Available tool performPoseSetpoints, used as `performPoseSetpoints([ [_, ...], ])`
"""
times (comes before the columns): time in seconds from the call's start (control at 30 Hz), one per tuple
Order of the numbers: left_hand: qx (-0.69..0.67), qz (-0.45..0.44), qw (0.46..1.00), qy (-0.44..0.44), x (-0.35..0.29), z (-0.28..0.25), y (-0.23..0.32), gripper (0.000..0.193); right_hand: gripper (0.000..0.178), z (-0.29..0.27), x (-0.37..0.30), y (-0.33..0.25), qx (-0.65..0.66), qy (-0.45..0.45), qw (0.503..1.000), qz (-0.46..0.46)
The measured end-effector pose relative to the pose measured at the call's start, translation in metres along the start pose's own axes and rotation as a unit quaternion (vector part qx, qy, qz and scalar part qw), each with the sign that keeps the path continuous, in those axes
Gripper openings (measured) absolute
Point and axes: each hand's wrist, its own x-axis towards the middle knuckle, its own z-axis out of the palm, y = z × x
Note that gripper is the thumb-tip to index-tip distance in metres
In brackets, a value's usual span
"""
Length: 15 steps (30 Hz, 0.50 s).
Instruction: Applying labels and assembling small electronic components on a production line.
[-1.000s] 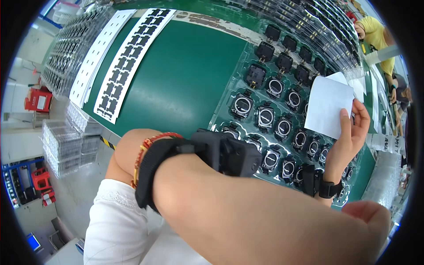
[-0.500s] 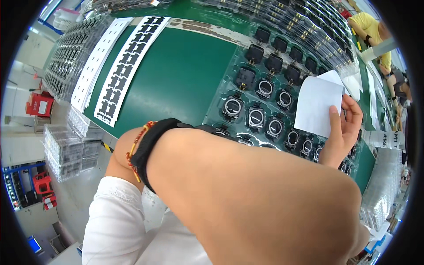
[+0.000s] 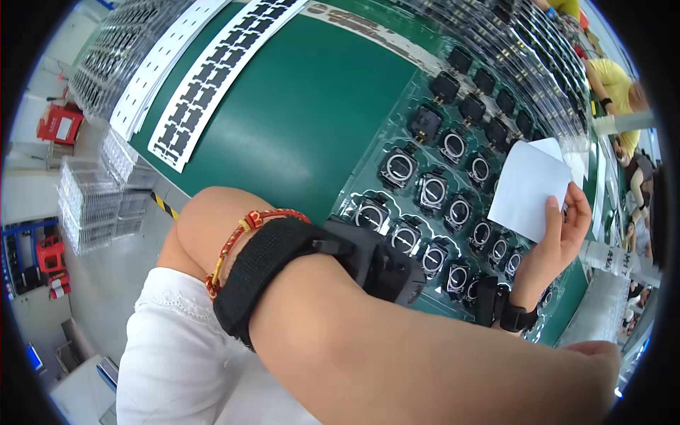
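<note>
right hand (image 3: 556, 248): thumb and fingers pinch the white sheet (image 3: 524, 185) by its right edge, seemingly to leave its face uncreased.
white sheet: thin matte paper, above the tray's right side.
left hand (image 3: 439, 354): looms near the lens; cannot tell whether its fingers are open or closed.
clear tray (image 3: 371, 177): glossy moulded plastic, pockets probably keeping black, silver-ringed units (image 3: 433, 190) apart.
counter (image 3: 283, 127): smooth, green.

Big green counter (image 3: 283, 127) by the hands (image 3: 563, 230), greyish floor (image 3: 124, 301) way off to their left, blue-framed rack (image 3: 34, 224) past that.
</note>
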Motion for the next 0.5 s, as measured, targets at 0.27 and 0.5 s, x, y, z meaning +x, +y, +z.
performPoseSetpoints([
  [0.27, -0.019, -0.005, 1.000, 0.012, -0.006, -0.001, -0.002, 0.012, 0.034, -0.007, 0.002, 0.001, -0.013, 0.015, 1.000, 0.009],
  [0.5, -0.062, 0.027, 0.998, -0.020, 0.004, 0.019, 0.004, 0.011, 0.035, -0.005, -0.002, -0.004, 0.007, 0.001, 1.000, 0.005],
])
